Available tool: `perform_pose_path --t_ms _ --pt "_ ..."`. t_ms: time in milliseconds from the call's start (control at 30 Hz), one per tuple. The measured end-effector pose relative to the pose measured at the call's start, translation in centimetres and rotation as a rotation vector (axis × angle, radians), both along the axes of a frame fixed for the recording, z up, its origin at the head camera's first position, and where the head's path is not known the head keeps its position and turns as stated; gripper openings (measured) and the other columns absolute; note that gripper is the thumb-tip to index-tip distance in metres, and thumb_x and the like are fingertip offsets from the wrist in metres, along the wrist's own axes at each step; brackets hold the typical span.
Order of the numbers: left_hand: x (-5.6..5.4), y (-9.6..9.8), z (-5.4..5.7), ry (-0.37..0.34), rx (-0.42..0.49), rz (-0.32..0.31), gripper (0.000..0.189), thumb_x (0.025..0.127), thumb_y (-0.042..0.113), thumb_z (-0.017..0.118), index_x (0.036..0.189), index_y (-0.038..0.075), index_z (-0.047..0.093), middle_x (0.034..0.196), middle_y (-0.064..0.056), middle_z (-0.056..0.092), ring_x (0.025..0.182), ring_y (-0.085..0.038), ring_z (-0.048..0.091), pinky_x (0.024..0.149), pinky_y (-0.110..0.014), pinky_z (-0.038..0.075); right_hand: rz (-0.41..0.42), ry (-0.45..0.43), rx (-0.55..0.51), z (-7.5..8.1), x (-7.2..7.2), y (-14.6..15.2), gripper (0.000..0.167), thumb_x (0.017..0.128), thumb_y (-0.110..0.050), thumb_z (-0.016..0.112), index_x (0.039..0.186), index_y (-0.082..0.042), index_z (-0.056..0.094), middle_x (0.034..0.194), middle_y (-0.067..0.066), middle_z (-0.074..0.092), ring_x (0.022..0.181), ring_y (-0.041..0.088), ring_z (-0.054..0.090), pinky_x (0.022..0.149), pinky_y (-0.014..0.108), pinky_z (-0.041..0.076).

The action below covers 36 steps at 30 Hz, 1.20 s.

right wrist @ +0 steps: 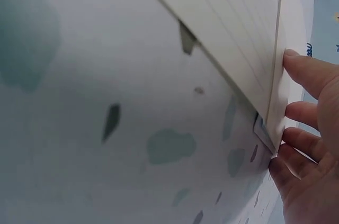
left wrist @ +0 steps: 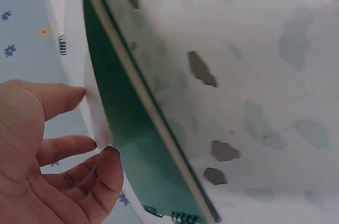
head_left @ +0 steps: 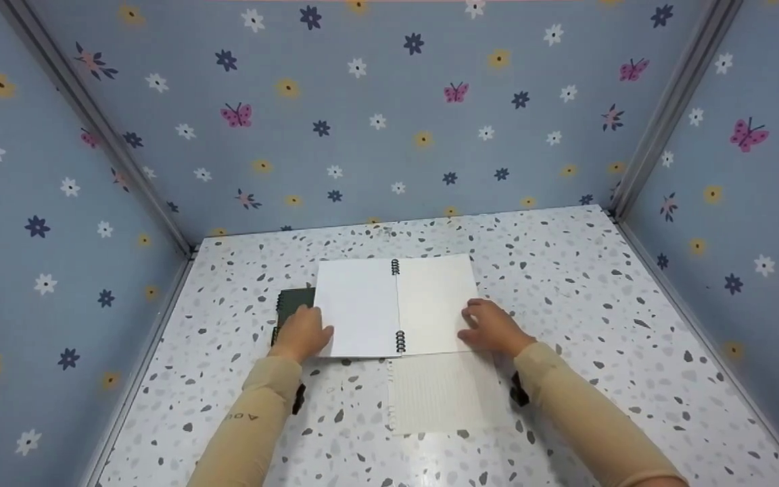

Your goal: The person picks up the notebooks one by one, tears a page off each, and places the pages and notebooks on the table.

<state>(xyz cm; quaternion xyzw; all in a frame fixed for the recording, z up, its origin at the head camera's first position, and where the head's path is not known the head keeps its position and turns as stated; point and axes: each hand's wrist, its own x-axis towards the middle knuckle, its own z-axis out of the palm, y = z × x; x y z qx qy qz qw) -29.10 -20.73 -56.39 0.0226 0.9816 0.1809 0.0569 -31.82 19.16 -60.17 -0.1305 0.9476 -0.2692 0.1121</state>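
Open on the desk [head_left: 565, 277], the spiral notebook [head_left: 359, 304] should prove light and floppy-paged, best taken by its outer edges, which left hand [head_left: 301, 333] and right hand [head_left: 498, 327] apparently pinch, fingertips partly hidden.

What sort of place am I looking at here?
Probably a partitioned work booth: blue floral panels on three sides, grey metal corner posts, and a speckled work surface between them.
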Motion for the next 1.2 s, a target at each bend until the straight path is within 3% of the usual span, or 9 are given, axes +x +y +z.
perform_pose_path --t_ms 133,200,300,400,533,767,900,1033,1200 --pt "-0.5 -0.3 -0.7 0.004 -0.051 -0.023 0.048 0.105 0.029 0.070 0.126 -0.014 0.069 0.123 -0.032 0.068 0.107 -0.043 0.070 0.103 -0.059 0.058 0.001 -0.011 0.004 0.2 -0.2 -0.2 0.058 0.099 -0.025 0.080 0.146 0.006 0.063 0.166 0.028 0.047 0.157 0.048 0.043 0.133 0.058 0.031" --pt "-0.8 -0.4 -0.9 0.004 -0.066 -0.052 0.055 0.105 0.034 0.069 0.136 -0.011 0.066 0.134 -0.033 0.065 0.121 -0.046 0.068 0.111 -0.061 0.055 0.003 -0.013 0.011 0.3 -0.3 -0.2 0.058 0.099 -0.025 0.080 0.145 0.005 0.064 0.166 0.028 0.047 0.156 0.048 0.043 0.132 0.059 0.033" --pt "-1.2 -0.2 -1.2 -0.010 -0.087 -0.122 0.067 0.106 0.042 0.067 0.154 -0.003 0.055 0.157 -0.032 0.054 0.145 -0.049 0.054 0.123 -0.063 0.044 0.007 -0.010 0.020 0.6 -0.5 -0.3 0.054 0.098 -0.024 0.081 0.141 0.006 0.067 0.164 0.029 0.049 0.155 0.048 0.045 0.131 0.059 0.035" --pt "-1.5 0.4 -1.7 -0.036 -0.093 -0.182 0.076 0.106 0.049 0.066 0.164 0.004 0.046 0.172 -0.028 0.038 0.160 -0.050 0.036 0.132 -0.061 0.031 0.007 -0.005 0.022 1.0 -0.7 -0.4 0.043 0.096 -0.022 0.083 0.128 0.006 0.073 0.160 0.030 0.052 0.153 0.049 0.047 0.130 0.059 0.037" --pt "-1.6 2.0 -2.4 -0.060 -0.095 -0.209 0.081 0.105 0.056 0.062 0.167 0.008 0.043 0.176 -0.026 0.030 0.163 -0.051 0.027 0.135 -0.063 0.023 0.001 0.005 0.020 1.2 -1.0 -0.6 0.038 0.094 -0.022 0.086 0.119 0.004 0.074 0.157 0.031 0.054 0.151 0.049 0.049 0.129 0.058 0.039" --pt "-1.5 4.1 -3.0 -0.104 -0.086 -0.187 0.086 0.106 0.063 0.056 0.172 0.012 0.033 0.179 -0.025 0.020 0.164 -0.060 0.013 0.131 -0.077 0.015 -0.006 0.007 0.096 0.6 -1.6 -1.2 0.080 0.098 -0.039 0.082 0.158 0.002 0.051 0.170 0.028 0.040 0.160 0.046 0.037 0.134 0.057 0.029" --pt "-1.2 4.3 -2.8 -0.107 -0.079 -0.192 0.085 0.106 0.061 0.057 0.172 0.013 0.033 0.179 -0.025 0.021 0.163 -0.062 0.013 0.130 -0.078 0.015 0.030 0.026 0.149 0.5 -1.9 -1.3 0.089 0.099 -0.046 0.080 0.163 0.005 0.043 0.171 0.028 0.038 0.162 0.044 0.034 0.136 0.054 0.026" --pt "-1.0 4.4 -2.9 -0.117 -0.075 -0.202 0.085 0.106 0.062 0.058 0.172 0.014 0.033 0.180 -0.024 0.021 0.163 -0.061 0.012 0.130 -0.077 0.015 0.043 0.052 0.184 0.5 -2.5 -1.3 0.089 0.098 -0.047 0.080 0.159 0.009 0.045 0.168 0.032 0.042 0.159 0.047 0.038 0.135 0.055 0.029" --pt "-0.3 4.7 -2.8 -0.142 -0.063 -0.207 0.087 0.104 0.063 0.060 0.173 0.017 0.033 0.181 -0.022 0.018 0.165 -0.058 0.010 0.132 -0.074 0.013 0.017 -0.009 0.204 0.5 -3.3 -1.0 0.097 0.099 -0.048 0.079 0.164 0.011 0.036 0.172 0.032 0.033 0.163 0.047 0.031 0.137 0.053 0.024"
